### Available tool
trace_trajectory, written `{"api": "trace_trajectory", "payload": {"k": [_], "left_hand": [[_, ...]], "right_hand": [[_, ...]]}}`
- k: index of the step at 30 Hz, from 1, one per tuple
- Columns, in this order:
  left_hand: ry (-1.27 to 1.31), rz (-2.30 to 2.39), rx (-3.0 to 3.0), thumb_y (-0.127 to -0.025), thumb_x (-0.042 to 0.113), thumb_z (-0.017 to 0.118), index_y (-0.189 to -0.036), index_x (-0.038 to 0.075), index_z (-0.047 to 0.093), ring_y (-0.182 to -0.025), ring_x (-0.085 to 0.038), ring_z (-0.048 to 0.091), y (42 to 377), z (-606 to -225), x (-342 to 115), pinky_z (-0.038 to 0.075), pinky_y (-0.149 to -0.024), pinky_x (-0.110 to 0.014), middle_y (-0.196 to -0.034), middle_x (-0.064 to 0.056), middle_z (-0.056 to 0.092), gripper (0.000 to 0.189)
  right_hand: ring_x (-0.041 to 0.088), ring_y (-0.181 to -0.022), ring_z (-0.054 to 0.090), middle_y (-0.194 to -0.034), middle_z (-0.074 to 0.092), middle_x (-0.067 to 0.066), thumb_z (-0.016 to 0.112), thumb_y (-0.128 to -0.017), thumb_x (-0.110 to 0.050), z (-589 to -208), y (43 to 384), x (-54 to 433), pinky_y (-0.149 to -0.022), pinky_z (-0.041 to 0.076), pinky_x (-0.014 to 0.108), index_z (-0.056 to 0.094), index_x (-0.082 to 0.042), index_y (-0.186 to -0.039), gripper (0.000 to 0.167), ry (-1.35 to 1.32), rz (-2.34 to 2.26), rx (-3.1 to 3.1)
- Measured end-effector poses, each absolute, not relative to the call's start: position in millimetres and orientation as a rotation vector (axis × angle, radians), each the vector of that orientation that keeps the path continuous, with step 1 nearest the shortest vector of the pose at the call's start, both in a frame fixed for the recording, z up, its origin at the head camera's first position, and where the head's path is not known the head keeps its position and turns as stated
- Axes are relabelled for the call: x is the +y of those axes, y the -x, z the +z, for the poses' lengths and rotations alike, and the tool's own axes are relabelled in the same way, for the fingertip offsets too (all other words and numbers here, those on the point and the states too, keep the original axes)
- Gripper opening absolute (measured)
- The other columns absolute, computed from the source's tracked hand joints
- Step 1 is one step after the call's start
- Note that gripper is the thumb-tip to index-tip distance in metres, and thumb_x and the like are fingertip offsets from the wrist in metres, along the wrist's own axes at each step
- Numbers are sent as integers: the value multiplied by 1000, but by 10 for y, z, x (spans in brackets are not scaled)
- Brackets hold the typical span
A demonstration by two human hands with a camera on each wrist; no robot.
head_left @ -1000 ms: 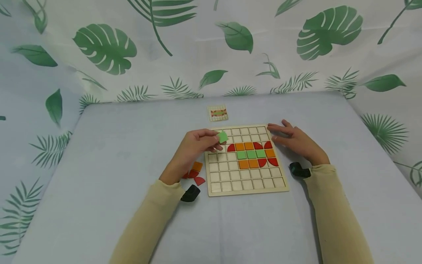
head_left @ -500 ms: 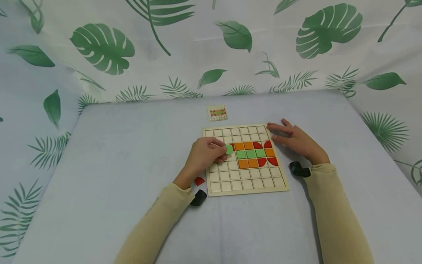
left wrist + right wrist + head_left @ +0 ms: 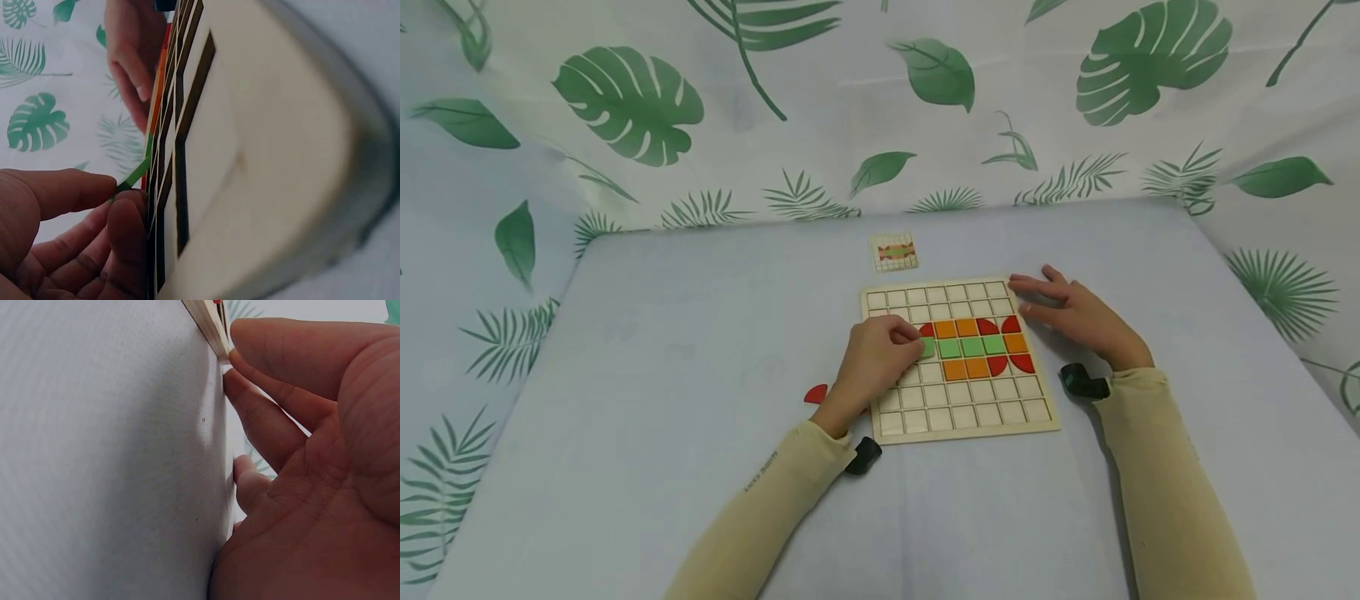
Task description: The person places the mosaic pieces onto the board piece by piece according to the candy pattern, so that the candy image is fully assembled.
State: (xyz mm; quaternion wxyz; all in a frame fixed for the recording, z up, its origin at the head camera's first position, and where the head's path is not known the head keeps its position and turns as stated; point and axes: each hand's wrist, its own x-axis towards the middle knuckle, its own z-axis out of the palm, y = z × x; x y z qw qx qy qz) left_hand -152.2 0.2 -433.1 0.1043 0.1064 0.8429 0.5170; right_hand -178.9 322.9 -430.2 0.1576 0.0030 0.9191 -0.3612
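Observation:
My left hand [image 3: 876,360] pinches a green square tile [image 3: 928,347] between thumb and fingers over the wooden grid board [image 3: 962,414]. In the left wrist view this tile [image 3: 133,175] is tilted, its far edge at the board's surface. It is at the left end of a row of green tiles [image 3: 972,347]. Orange squares [image 3: 955,370] and red quarter-circle pieces [image 3: 1021,363] lie in the cells around that row. At the board's far right corner rests my right hand [image 3: 1078,323], fingers extended and holding nothing; its fingertips touch or nearly touch the edge.
A small pattern card [image 3: 895,252] lies beyond the board. Left of the board is a loose red quarter-circle piece [image 3: 816,393]; the left wrist hides most of the other loose pieces there. A leaf-print cloth [image 3: 820,100] hangs behind the table.
My left hand has carried the green tile toward me and slightly right, down from above the board's upper left to the green row. The right hand stays at the corner.

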Motion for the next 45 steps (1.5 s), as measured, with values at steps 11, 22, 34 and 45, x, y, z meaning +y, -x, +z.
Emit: {"api": "trace_trajectory", "payload": {"k": [11,22,34,45], "left_hand": [[-381,1468,2565,-94,7,68,-94,7,79,-81,-16,64,1525,-4370,45,53,-72,-30,-85,2,73,11],[-397,1404,2616,-99,7,65,-99,4,81,-77,-15,65,1504,-4352,66,53,-70,-29,-86,0,74,16],[-405,1426,2603,-101,11,64,-103,3,81,-76,-14,63,1500,-4341,62,52,-71,-29,-85,0,73,19],[-326,1627,2288,-108,21,59,-109,0,75,-65,-20,66,1553,-4256,-83,54,-65,-28,-83,-11,75,26]], "right_hand": [[41,-163,-6,-177,14,18,61,-110,-37,-4322,1801,3243,-122,-5,70,49,-11,-161,59,8,-1013,2644],[40,-163,-6,-177,10,19,60,-110,-36,-4308,1796,3232,-123,-5,69,48,-12,-162,58,-1,-1011,2640],[38,-163,-5,-176,17,19,60,-110,-36,-4307,1793,3244,-124,-7,66,48,-10,-162,59,24,-1013,2648],[42,-162,-6,-177,11,19,60,-110,-36,-4300,1801,3239,-122,-5,71,48,-11,-162,59,16,-1011,2640]]}}
